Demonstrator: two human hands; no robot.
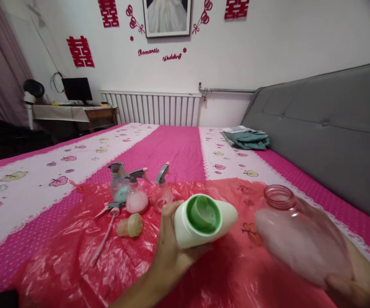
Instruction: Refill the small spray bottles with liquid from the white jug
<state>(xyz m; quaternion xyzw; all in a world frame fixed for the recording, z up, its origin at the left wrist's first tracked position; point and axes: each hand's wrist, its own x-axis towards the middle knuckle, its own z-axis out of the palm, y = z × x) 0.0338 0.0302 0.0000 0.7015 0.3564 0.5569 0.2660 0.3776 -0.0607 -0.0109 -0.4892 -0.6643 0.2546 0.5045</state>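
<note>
My left hand (168,244) is closed around a white bottle (188,233) with a green inner neck, tilted so its opening faces me. To the right, my right hand (348,286) grips a pink see-through spray bottle body (300,239); its top is off and its inside looks cloudy. The two bottles are apart. Left of my left hand, a loose spray head (114,209) with a long pink tube lies on the red plastic sheet (59,256). Near it lies a yellowish cap (130,226) on its side.
Behind my left hand stand a teal spray bottle (118,188), a pink one with cloudy contents (136,200) and another pink one (162,197). Folded clothes (247,139) lie on the bed (178,149) by the grey headboard (326,115). A desk (101,114) stands far left.
</note>
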